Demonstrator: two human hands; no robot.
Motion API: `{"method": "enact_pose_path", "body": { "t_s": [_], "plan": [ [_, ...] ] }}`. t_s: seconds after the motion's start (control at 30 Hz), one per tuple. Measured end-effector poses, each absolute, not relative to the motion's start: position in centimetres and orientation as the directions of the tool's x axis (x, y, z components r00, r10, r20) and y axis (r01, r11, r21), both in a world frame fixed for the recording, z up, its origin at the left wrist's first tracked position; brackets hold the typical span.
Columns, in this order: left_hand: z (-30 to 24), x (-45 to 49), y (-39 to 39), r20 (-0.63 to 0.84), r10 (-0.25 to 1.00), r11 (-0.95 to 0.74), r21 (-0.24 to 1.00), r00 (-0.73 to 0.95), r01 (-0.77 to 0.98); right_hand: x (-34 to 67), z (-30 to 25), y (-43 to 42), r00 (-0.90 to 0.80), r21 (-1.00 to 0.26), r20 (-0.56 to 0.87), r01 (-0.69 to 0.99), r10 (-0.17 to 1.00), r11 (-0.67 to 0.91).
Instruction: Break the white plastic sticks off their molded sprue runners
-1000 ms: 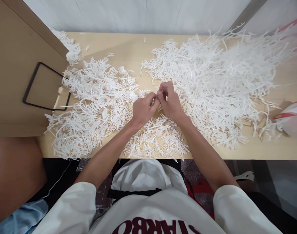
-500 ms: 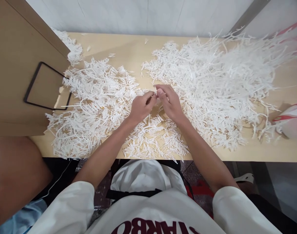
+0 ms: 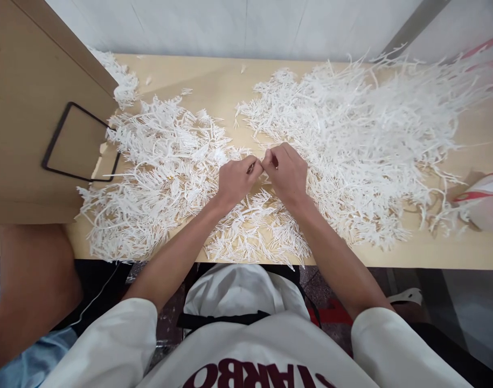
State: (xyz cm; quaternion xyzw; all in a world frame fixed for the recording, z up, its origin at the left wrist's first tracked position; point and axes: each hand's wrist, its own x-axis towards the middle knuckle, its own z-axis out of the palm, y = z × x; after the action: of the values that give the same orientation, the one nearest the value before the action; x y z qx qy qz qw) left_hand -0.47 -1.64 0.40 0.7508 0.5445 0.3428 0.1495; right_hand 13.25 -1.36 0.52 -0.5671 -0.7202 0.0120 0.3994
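My left hand (image 3: 235, 181) and my right hand (image 3: 287, 173) meet fingertip to fingertip over the middle of a pale wooden table (image 3: 214, 81). Both hands are closed in a pinch on a small white plastic piece that I can barely make out between them. Heaps of white branched plastic sprigs surround them: a left heap (image 3: 157, 172), a much larger right heap (image 3: 367, 140), and a smaller pile of short pieces (image 3: 254, 237) near the front edge, just below my hands.
A tan board with a black rectangular frame (image 3: 78, 143) stands at the left. Another person's bare arm (image 3: 32, 285) is at the lower left. A red and white bag (image 3: 483, 196) lies at the right edge. A white wall runs behind the table.
Both hands have shifted slightly toward me, from pinching a little higher to pinching lower over the table. Their fingertips stay together throughout. The heaps have not moved.
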Motion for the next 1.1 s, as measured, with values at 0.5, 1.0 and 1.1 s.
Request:
{"method": "enact_pose_path", "body": {
  "t_s": [0.5, 1.0, 1.1],
  "plan": [
    [0.5, -0.4, -1.8, 0.32, 0.925, -0.37, 0.626, 0.207, 0.686, 13.6, 1.5, -1.3, -0.138, -0.664, 0.395, 0.64, 0.908, 0.386],
    [0.3, -1.4, -1.0, 0.39, 0.921, -0.347, 0.814, 0.004, 0.466, 15.0, 0.6, -0.5, 0.017, -0.612, 0.502, 0.713, 0.865, 0.342],
    [0.4, -1.2, -1.2, 0.367, 0.93, -0.343, 0.865, 0.007, 0.367, 15.4, 0.4, -0.1, 0.022, -0.624, 0.468, 0.716, 0.883, 0.313]
  ]
}}
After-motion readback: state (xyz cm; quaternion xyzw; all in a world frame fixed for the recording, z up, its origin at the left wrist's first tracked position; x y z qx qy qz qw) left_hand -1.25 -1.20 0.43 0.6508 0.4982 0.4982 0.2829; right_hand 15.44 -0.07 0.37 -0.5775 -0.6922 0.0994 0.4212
